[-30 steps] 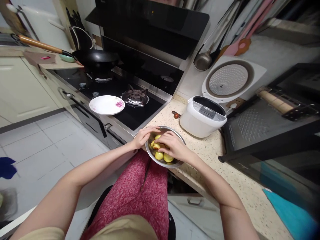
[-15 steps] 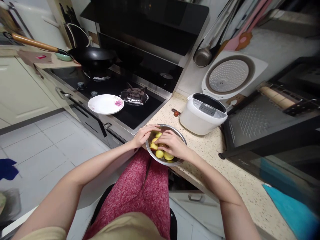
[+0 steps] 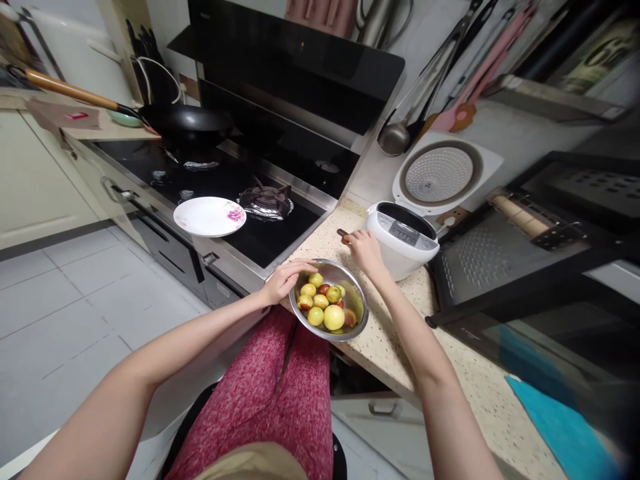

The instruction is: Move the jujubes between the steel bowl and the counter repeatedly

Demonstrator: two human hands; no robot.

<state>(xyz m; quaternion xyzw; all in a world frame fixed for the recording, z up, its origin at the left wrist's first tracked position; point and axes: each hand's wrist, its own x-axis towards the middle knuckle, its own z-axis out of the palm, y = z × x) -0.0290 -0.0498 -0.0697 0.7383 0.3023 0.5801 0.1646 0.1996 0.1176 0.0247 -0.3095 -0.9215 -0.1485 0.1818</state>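
A metal bowl sits near the counter's front edge. Several round yellow-green and reddish-brown jujubes lie inside, a larger pale yellow fruit among them. My left hand grips the bowl's left rim, its fingers reaching over the edge. Beyond the bowl, my right hand is at the counter beside the rice cooker. Its fingertips close on a small red jujube. Just behind that lies a small dark handle-like object, partly covered by the fingers.
The rice cooker's lid stands raised. On the stove, a flowered white plate rests at the front edge and a black wok sits on the far burner. To the right are a dark oven and a blue cloth.
My right hand has left the bowl and reached forward to the small red jujube on the counter. The fruit in the bowl now shows fully. My left hand stays at the rim.
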